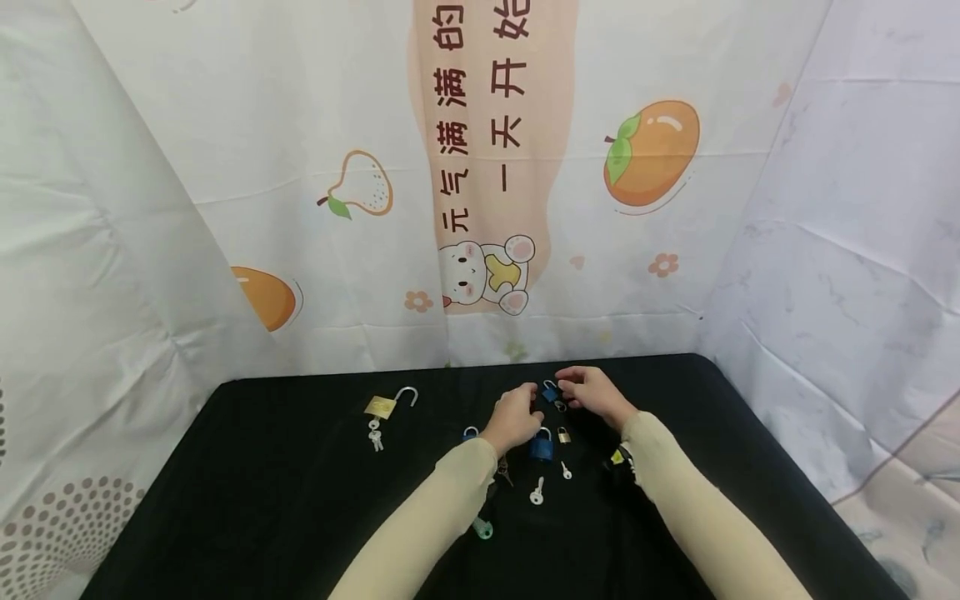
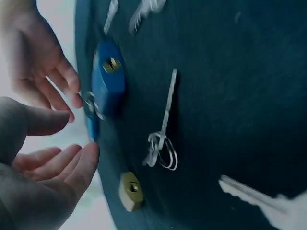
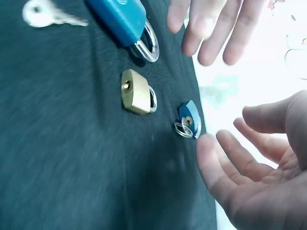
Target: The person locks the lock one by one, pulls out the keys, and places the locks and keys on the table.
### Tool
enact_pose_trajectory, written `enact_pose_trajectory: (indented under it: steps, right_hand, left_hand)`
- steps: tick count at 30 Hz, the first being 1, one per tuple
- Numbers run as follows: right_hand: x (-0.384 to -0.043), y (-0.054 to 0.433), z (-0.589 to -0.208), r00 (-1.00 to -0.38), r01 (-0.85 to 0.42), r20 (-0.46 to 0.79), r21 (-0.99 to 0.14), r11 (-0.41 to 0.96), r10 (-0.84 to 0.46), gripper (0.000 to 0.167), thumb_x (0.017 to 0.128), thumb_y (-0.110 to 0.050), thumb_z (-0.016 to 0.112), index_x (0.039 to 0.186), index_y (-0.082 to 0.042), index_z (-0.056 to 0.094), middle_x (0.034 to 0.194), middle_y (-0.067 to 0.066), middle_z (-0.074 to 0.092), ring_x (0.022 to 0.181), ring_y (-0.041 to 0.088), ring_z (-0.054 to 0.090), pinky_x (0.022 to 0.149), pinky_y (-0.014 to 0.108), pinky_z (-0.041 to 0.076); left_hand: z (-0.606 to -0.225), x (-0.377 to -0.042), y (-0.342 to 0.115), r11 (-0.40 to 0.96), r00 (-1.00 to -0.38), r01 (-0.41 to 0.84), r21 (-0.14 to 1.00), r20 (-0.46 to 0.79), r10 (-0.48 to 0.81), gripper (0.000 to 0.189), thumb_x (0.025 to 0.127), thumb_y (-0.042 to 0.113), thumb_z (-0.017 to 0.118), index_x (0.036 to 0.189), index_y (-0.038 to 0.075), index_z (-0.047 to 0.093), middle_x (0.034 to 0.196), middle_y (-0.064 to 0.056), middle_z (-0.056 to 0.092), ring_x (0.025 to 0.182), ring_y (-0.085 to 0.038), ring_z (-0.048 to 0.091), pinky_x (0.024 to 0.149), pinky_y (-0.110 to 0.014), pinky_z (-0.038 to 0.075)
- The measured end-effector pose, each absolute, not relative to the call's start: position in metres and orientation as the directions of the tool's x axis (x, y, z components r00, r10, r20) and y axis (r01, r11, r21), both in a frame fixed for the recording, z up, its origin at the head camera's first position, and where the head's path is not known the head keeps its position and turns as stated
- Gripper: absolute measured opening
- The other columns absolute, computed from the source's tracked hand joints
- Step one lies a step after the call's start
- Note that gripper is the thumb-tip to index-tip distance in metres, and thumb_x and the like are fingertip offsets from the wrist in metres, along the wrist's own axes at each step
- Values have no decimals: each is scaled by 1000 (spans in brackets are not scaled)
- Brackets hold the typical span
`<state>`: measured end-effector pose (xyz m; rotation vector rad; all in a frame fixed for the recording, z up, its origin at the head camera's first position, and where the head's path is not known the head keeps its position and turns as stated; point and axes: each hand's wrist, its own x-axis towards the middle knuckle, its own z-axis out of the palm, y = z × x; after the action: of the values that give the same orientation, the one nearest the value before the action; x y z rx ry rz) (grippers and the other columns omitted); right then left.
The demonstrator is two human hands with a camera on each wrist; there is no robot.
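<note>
As the small blue padlock (image 1: 551,392) is lying beyond the large blue padlock (image 1: 542,446), long axis pointing farther away, the left hand (image 1: 513,417) and right hand (image 1: 596,393) (seemingly nearer) are flanking the small one, fingers loosely parted, holding nothing.

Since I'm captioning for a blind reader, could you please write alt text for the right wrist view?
The right hand, gripping nothing, is beside a small blue padlock with metal rings on dark cloth, any contact unclear; the left hand shows at the top. Further left lie a brass padlock, a larger blue padlock partly out of frame, and a pale key.
</note>
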<state>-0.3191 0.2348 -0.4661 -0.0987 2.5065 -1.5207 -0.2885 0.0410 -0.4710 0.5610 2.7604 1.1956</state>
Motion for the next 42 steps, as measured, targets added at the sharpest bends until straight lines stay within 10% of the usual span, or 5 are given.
enact_pose_trajectory:
  steps: [19,42]
  right_hand:
    - [-327,211,-485,-953,242,-275,-944,225,-128,44,107,-1,44,148,12,37,136,31,52,88,18,68,83,34,58]
    - [-312,209,-457,-972,148,-172,-977,151,-161,39,105,-12,57,138,8,54,114,16,67,85,18,70,80,33,58]
  left_hand:
    - [-486,-313,55,793,-973,178,583,-15,229,34,95,21,70,122,-1,68,116,-14,69,104,-27,64,92,-42,51]
    - [-465,-305,29,574,-977,134,808,11,214,29,90,15,79,114,4,70,94,-3,74,87,-15,68,79,-33,55]
